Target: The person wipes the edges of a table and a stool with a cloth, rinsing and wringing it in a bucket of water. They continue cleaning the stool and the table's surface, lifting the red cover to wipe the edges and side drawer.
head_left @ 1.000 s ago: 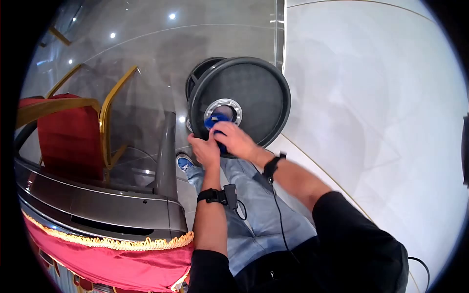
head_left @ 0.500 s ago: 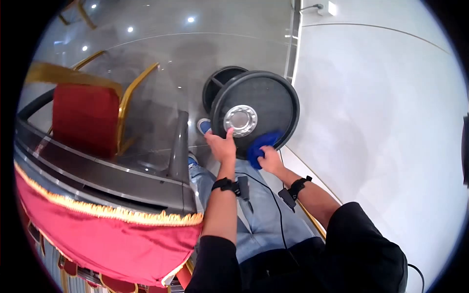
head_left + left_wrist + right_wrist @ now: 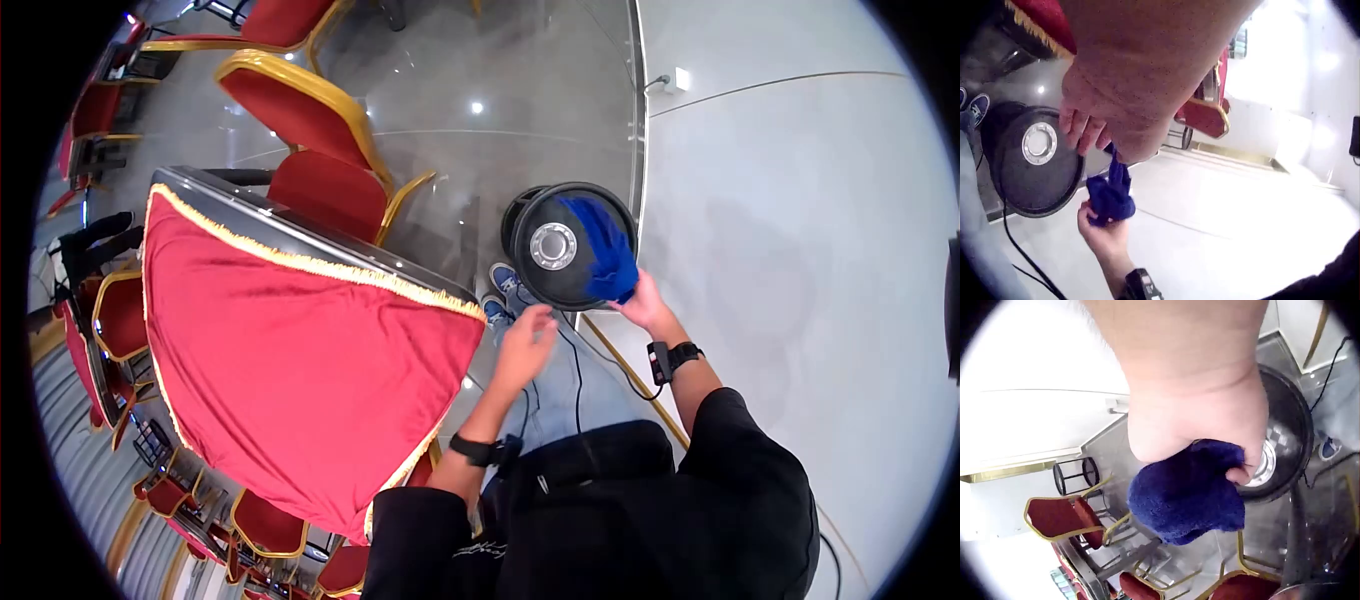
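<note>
My right hand (image 3: 645,305) grips a fluffy blue cloth (image 3: 605,250), which hangs over the right side of a round black tray-like top (image 3: 540,285). This top has a raised rim and a silver metal ring (image 3: 552,246) set in it. In the right wrist view the cloth (image 3: 1188,494) is bunched under the palm, with fingertips curled at its edge. My left hand (image 3: 527,345) is near the top's lower left edge, fingers loosely bent and holding nothing. From the left wrist, the cloth (image 3: 1110,197) shows just beyond the left hand (image 3: 1116,119).
A table with a red, gold-fringed cloth (image 3: 320,370) stands close on the left. Red chairs with gold frames (image 3: 330,190) stand behind it. A white wall (image 3: 780,250) runs along the right, with a plug (image 3: 675,80) near the floor. Thin cables (image 3: 578,370) hang from the wrists.
The right hand has lifted the cloth up and right from the top's lower edge. The left hand has come off the top. The head view has swung left, showing more of the red-covered table.
</note>
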A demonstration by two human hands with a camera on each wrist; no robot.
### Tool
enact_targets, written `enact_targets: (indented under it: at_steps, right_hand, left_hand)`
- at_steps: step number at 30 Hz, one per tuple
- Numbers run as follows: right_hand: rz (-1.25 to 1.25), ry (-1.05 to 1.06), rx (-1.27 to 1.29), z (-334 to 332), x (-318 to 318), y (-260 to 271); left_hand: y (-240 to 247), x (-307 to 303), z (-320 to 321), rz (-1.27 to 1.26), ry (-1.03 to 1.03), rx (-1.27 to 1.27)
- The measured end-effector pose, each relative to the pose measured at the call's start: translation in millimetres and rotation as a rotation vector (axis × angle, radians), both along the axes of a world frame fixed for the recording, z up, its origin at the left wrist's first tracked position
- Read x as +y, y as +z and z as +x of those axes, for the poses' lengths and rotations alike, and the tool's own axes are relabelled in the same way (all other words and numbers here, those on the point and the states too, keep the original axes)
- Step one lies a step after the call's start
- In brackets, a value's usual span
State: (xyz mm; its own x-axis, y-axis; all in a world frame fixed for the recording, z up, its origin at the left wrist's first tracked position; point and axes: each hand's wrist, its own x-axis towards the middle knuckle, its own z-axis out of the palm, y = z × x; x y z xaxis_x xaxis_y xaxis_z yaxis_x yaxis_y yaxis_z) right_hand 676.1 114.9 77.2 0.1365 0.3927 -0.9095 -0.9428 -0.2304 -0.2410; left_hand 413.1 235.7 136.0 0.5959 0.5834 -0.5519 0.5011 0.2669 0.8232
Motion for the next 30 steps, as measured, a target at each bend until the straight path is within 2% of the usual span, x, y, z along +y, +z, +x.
enact_targets:
  at_steps: [1,3,5,7,9,11,13,16,19,20,23,25,27,29,30]
  right_hand:
    - [-0.007,-0.011,-0.009,4,-21,5]
    - [-0.027,-0.017,-0.017,10,-65,4]
    - [-0.044,0.073,-0.085,6,-96,14]
    - [-0.175,0.067,-0.096,-9,-114,40]
    - [-0.307,0.062,-0.101,-18,-128,56]
    - [-0.233,0.105,-0.135,-17,-152,43]
    - [-0.207,0.104,-0.141,-18,-149,51]
    - [-0.17,0.076,-0.121,-20,-95,97]
    - [-0.021,0.148,-0.095,-4,-34,113]
    - [0.051,0.19,-0.076,2,-6,119]
    - [0.201,0.347,-0.037,1,87,144]
    - [0.335,0.405,0.069,-9,151,115]
    - [0.367,0.641,0.096,-28,213,66]
    - [0.377,0.855,0.133,-73,270,42]
    - [0.321,0.963,0.129,-98,284,21]
  left_hand:
    - [7,0,-25,-0.094,-0.011,0.008]
    - [19,-4,-85,-0.079,0.078,-0.052]
    - [35,-1,-143,-0.13,0.213,-0.057]
    - [58,4,-200,-0.193,0.314,0.041]
    - [71,1,-244,0.007,0.398,0.11]
    - [62,-6,-286,0.028,0.486,0.187]
    - [54,-16,-321,0.104,0.465,0.323]
    - [46,-29,-345,0.153,0.482,0.464]
    - [63,-32,-330,0.276,0.453,0.536]
    - [70,-29,-320,0.24,0.449,0.54]
    - [75,-9,-279,0.271,0.441,0.466]
    - [60,21,-247,0.274,0.386,0.451]
    - [48,55,-200,0.585,0.447,0.468]
    - [45,96,-147,0.659,0.538,0.541]
    - [49,115,-123,0.574,0.514,0.691]
